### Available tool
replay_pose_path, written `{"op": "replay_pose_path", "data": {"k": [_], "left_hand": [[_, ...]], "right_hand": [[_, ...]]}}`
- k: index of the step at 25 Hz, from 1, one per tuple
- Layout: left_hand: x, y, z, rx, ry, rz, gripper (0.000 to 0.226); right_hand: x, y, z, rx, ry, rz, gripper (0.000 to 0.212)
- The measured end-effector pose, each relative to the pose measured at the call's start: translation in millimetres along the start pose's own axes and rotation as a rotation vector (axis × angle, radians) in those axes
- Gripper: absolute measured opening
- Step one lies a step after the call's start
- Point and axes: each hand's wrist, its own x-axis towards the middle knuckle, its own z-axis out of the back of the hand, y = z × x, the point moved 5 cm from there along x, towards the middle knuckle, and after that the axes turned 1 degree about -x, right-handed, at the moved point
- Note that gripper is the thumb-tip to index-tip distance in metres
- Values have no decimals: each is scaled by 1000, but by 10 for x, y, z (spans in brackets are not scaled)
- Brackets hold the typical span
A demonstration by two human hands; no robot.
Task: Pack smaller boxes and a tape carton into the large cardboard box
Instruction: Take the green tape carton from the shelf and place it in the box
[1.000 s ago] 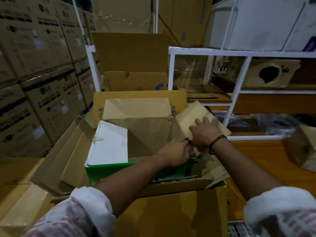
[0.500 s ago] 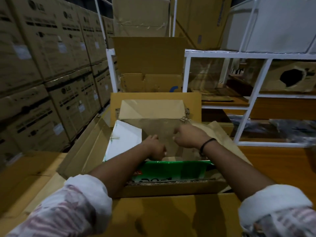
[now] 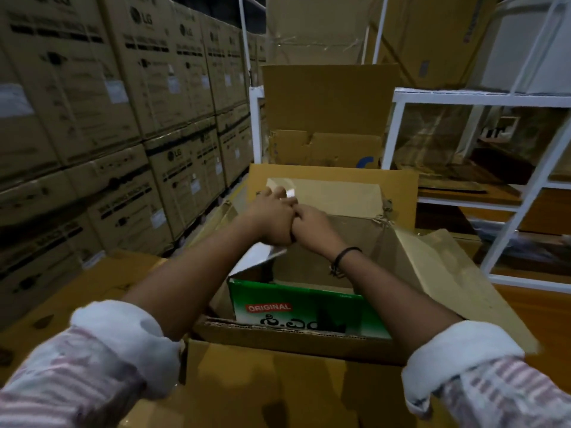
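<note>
Gripping white flap [image 3: 257, 257] edge over open box [image 3: 293, 338], left hand [image 3: 271, 215] touches right hand [image 3: 311, 224], hold unclear.

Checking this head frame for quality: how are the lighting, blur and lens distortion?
Head view: dim, warm light, with the inside of the large cardboard box in shadow; the wide-angle lens bows the white shelf frame and the stacked cartons towards the edges; the sleeves at the bottom are soft; the left hand, the right hand and the green carton with its ORIGINAL label are clear enough.
</note>
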Motion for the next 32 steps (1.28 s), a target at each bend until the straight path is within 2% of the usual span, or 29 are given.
{"op": "replay_pose_path", "data": {"k": [3, 6, 9, 12, 14, 16, 18, 20, 22, 24, 26, 29, 32], "left_hand": [[-227, 420, 430, 26, -58, 158, 40], [-463, 845, 375, 69, 41, 374, 35], [-717, 1152, -90, 46, 157, 538, 32], [-894, 1210, -711, -21, 298, 542, 21], [-905, 1196, -888, -70, 165, 503, 17], [-804, 1081, -829, -114, -98, 425, 17], [-624, 825, -748, -206, -189, 312, 15], [-398, 500, -783, -407, -72, 238, 14], [-175, 151, -1022, -540, 187, 143, 27], [-60, -111, -1330, -576, 482, 73, 41], [-31, -223, -1592, -600, 694, 56, 47], [0, -281, -1694, -535, 817, 2, 46], [38, -299, -1689, -458, 812, -18, 44]], "right_hand": [[67, 183, -59, 276, -77, 88, 35], [72, 360, -432, 335, 73, 146, 54], [49, 395, -873, 230, 240, 155, 51], [35, 342, -1033, 18, 288, 220, 42], [70, 283, -938, -16, 270, 211, 39], [137, 147, -738, -56, 225, 179, 33], [168, -67, -526, -117, 190, 120, 27], [129, -345, -340, -185, 175, 37, 22], [4, -652, -193, -252, 198, -46, 21], [-192, -960, -40, -288, 238, -124, 20], [-400, -1209, 112, -319, 283, -174, 20], [-600, -1461, 291, -333, 295, -243, 20], [-666, -1588, 306, -323, 274, -293, 23]]}}
